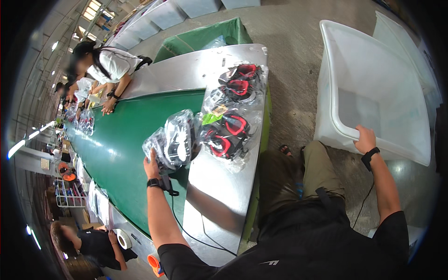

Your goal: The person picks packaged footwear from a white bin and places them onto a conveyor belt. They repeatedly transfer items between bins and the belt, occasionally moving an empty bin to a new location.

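1. Head view, main relation: the grey bagged pair (176,140) lies just ahead of the person's left hand (151,168) and to its right. The fingers meet the bag at its near-left corner, so most of the bag reaches away from them, over the green belt (119,126).
2. Long axis: the clearest shoe in that bag points roughly away from the person, leaning a little right at its far end, nearly in line with the left forearm.
3. Nearer hand: the left, touching the plastic. The right hand (366,139) is well apart, on the other side of the person's body, at the white bin (368,60).
4. Left fingers: bent at the bag's edge, thumb uppermost, the others partly hidden. How far they close, and whether they bear the bag's weight, cannot be told. A dark shadow shows on the belt beneath it.
5. Right fingers: curled over the bin's near rim, wrapped round it, with nothing else seen in them.
6. Around the bag: the nearer red-black pair (227,135) sits immediately to its right, the plastics seemingly meeting, on the metal ledge (217,186). The farther red-black pair (239,86) lies beyond that one, also bagged.
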Action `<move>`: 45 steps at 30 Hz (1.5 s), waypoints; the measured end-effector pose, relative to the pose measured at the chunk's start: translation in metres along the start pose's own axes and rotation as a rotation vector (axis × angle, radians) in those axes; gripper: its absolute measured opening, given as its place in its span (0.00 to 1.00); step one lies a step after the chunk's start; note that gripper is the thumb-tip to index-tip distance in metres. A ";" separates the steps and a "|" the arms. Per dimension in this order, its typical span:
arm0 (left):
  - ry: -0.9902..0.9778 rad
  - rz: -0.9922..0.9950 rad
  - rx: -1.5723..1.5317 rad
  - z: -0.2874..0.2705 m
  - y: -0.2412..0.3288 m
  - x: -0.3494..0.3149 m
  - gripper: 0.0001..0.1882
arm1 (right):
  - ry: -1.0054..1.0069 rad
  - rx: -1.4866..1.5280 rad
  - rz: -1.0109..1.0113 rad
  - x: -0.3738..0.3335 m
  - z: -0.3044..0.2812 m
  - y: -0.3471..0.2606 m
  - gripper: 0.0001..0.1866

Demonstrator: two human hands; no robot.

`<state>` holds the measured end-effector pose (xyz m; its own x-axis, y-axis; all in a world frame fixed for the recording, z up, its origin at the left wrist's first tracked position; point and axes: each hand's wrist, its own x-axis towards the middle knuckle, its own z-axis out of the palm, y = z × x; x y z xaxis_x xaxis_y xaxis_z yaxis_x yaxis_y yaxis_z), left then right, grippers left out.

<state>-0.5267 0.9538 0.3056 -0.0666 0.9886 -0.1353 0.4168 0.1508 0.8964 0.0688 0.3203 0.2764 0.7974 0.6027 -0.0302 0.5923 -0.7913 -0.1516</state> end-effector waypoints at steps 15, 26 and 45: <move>-0.001 0.598 0.309 -0.068 -0.005 -0.261 0.37 | -0.437 0.121 -0.174 0.031 -0.034 -0.009 0.30; -0.143 -0.142 -0.490 -0.082 -0.026 -0.291 0.30 | -0.502 0.638 -1.002 0.132 -0.154 -0.363 0.25; 0.013 -0.342 -0.624 -0.111 -0.036 -0.341 0.40 | -0.374 0.570 -1.003 0.095 -0.036 -0.610 0.45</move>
<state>-0.6201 0.6112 0.3660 -0.1129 0.8854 -0.4509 -0.2263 0.4189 0.8794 -0.2127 0.8567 0.4013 -0.1249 0.9889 0.0810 0.7172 0.1464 -0.6813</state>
